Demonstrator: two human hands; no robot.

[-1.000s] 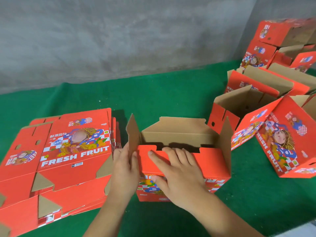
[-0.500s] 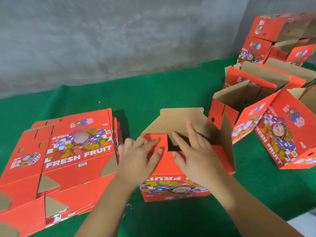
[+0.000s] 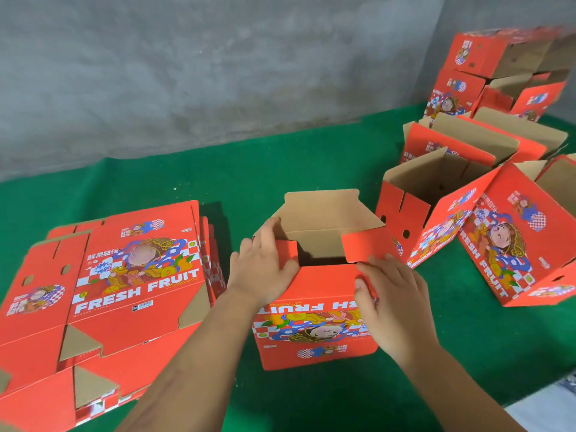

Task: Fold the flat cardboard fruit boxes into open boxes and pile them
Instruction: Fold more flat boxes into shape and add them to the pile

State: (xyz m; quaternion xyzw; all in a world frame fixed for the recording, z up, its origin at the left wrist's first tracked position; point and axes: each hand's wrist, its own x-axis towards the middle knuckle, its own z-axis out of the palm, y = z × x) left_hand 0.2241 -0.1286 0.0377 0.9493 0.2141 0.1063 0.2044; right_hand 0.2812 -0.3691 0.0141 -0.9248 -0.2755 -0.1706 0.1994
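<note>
A half-folded red fruit box [image 3: 314,319] stands upside down on the green cloth in front of me, its print inverted. Its far brown flap stands up and the two red side flaps lean inward over the opening. My left hand [image 3: 263,269] presses on the left side flap and the near flap's left edge, fingers fairly straight. My right hand [image 3: 394,304] lies on the near flap's right corner, thumb curled over the box's front face, fingertips under the right side flap. A stack of flat red boxes [image 3: 124,275] lies to the left.
Several folded open boxes [image 3: 436,210] lie heaped at the right, some tipped on their sides, reaching up against the grey wall [image 3: 218,73]. Green cloth [image 3: 249,169] covers the table. The table's near edge shows at the lower right corner.
The near red flap has been folded down over the opening. Both side flaps have swung inward. My hands have moved apart to the box's left and right corners.
</note>
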